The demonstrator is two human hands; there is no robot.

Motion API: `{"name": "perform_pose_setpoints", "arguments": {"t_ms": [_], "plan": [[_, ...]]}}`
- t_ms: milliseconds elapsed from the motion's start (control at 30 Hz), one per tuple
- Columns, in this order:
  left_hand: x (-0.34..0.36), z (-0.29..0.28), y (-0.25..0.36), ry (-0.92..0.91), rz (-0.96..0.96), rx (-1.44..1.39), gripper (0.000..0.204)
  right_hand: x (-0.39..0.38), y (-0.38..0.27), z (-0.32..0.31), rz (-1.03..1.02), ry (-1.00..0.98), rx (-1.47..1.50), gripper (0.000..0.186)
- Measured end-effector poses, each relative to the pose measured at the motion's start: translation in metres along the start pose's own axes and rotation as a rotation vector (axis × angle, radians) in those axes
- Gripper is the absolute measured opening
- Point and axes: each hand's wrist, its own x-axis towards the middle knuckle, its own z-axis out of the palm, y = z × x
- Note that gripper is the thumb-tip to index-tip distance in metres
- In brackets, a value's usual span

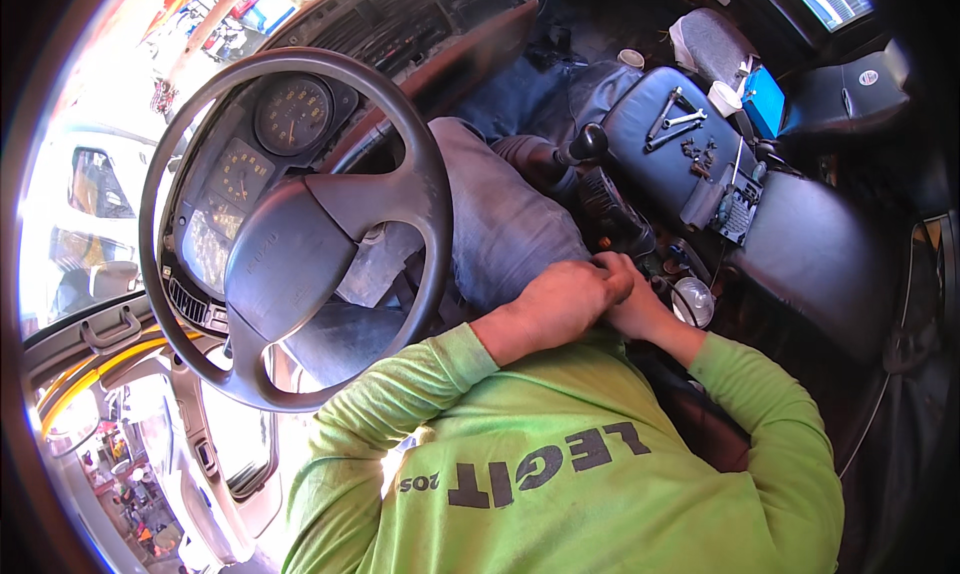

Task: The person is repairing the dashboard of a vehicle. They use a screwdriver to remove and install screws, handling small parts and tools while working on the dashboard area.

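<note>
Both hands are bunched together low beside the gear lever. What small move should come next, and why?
Probably part the hands a little. The left hand lies over the right hand beside the gear lever, hiding whatever the fingers grip. If a tool is needed, the wrenches lie on the passenger seat, likely within the right hand's reach.
</note>
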Motion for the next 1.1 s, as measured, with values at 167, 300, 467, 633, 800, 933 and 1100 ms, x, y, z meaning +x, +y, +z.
{"name": "perform_pose_setpoints", "arguments": {"t_ms": [167,300,467,633,800,933,1100], "plan": [[-0.003,0.001,-0.018,0.045,-0.095,-0.222,0.027,0.010,0.015,-0.006,-0.133,-0.128,0.077,0.080],[-0.004,0.002,-0.013,0.076,-0.030,-0.327,0.025,-0.015,0.017,-0.018,-0.300,-0.142,0.089,0.073],[0.002,-0.025,-0.006,-0.160,-0.073,-0.168,0.030,-0.004,-0.019,-0.011,-0.087,-0.098,-0.086,0.053],[0.005,-0.132,-0.041,-0.069,0.029,-0.090,0.034,0.043,-0.048,-0.112,-0.311,-0.347,-0.111,0.052],[0.001,-0.274,-0.096,0.383,-0.215,0.230,0.017,0.163,-0.051,-0.163,-0.421,0.193,0.043,0.045],[-0.010,-0.330,-0.136,0.619,-0.521,0.574,0.021,0.322,-0.043,-0.169,-0.353,0.395,0.240,0.042],[-0.027,-0.317,-0.165,0.600,-0.567,0.671,0.010,0.476,-0.044,-0.146,-0.359,0.648,0.380,0.041]]}}
